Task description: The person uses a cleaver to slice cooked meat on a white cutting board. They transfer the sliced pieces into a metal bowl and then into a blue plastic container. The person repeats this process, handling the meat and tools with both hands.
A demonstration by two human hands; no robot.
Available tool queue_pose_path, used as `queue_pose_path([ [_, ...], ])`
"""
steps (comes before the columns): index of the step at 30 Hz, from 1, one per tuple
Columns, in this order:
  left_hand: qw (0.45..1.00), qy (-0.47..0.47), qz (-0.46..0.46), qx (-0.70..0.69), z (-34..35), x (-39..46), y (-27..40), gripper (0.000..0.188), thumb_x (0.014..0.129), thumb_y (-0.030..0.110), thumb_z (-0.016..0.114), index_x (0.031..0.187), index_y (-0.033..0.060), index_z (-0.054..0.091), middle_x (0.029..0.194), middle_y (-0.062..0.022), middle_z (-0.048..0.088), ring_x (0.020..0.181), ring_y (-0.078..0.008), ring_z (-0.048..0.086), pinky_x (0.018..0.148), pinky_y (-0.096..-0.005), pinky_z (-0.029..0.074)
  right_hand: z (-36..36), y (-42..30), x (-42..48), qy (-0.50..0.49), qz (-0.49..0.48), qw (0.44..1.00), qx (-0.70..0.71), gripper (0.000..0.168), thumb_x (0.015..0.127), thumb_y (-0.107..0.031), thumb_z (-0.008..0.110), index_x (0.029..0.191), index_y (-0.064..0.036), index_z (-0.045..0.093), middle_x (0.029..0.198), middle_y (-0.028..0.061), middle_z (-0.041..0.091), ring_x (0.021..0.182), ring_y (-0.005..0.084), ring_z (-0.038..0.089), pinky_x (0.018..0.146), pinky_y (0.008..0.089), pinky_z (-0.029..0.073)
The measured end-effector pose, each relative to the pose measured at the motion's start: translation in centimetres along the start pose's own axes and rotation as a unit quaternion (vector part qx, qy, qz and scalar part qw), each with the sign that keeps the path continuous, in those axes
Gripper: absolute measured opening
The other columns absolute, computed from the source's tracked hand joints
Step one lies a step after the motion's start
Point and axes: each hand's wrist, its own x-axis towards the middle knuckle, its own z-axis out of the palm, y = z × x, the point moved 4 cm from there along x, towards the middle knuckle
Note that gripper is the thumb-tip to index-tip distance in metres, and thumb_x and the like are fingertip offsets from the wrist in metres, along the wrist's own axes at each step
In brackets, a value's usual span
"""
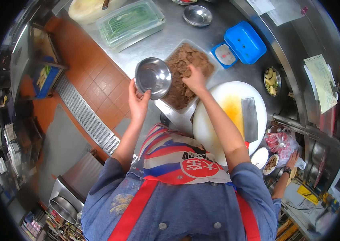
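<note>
My left hand (139, 101) grips a round stainless steel bowl (152, 79) by its rim, tilted toward me; no food shows inside. It is held beside a clear plastic tub (184, 112) filled with brown sliced cooked meat (177, 90). My right hand (194, 79) reaches into the tub, its fingertips pinching at the meat; whether a slice is fully in the grasp is partly hidden. Under my right forearm lies a thick round white cutting board (215, 90) with a yellow stain. A cleaver (249, 119) rests flat on it, blade toward the far side.
Behind the tub stands a blue kitchen scale (224, 55) with a blue pan (245, 42). A lidded container of green vegetables (132, 22) and a steel dish (197, 15) are farther back. At right, another person's hand (292, 159) touches a plastic bag (283, 144) near small bowls (271, 164).
</note>
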Motion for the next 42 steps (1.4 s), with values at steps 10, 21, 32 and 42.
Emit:
queue_pose_path([
  [10, 0.988, -0.061, -0.136, -0.034, 3.5, -0.8, -1.9, 0.062, 0.08, -0.008, 0.055, 0.136, 0.0074, 0.034, 0.106, -0.0051, 0.057, 0.079, -0.0083, 0.059, 0.059, -0.0187, 0.047, -1.6, -8.0, -3.2, -0.05, -0.137, 0.987, 0.067, 0.066, 0.065, -0.029, 0.076, 0.125, -0.016, 0.051, 0.121, 0.0161, 0.048, 0.101, 0.0338, 0.056, 0.086, 0.0385, 0.047],
  [21, 0.998, -0.027, -0.006, -0.05, -1.7, 1.2, -4.0, 0.061, 0.079, -0.013, 0.05, 0.136, 0.0034, 0.035, 0.12, -0.0073, 0.051, 0.101, -0.014, 0.056, 0.073, -0.0237, 0.051, -4.2, -2.0, 4.1, 0.098, -0.179, 0.977, -0.059, 0.042, 0.077, -0.018, 0.067, 0.116, -0.005, 0.056, 0.121, 0.0121, 0.052, 0.114, 0.0311, 0.047, 0.093, 0.0381, 0.042],
  [32, 0.993, -0.002, -0.074, -0.089, -1.6, 1.5, -4.3, 0.06, 0.08, -0.013, 0.05, 0.136, 0.0035, 0.035, 0.119, -0.0062, 0.052, 0.1, -0.0134, 0.056, 0.073, -0.023, 0.051, -0.3, -4.5, 8.5, -0.015, -0.11, 0.946, -0.305, 0.1, 0.058, -0.06, 0.075, 0.128, 0.003, 0.04, 0.123, 0.0148, 0.048, 0.116, 0.0278, 0.045, 0.093, 0.0422, 0.041],
  [42, 0.994, 0.019, -0.085, -0.069, -1.3, 1.4, -4.4, 0.048, 0.082, -0.002, 0.054, 0.128, 0.0067, 0.043, 0.096, 0.0017, 0.058, 0.068, -0.0015, 0.052, 0.053, -0.0148, 0.04, 0.7, -3.4, 10.8, -0.112, -0.099, 0.951, -0.272, 0.087, 0.06, -0.044, 0.082, 0.125, 0.0, 0.043, 0.125, 0.0128, 0.044, 0.12, 0.0313, 0.04, 0.096, 0.0492, 0.04],
])
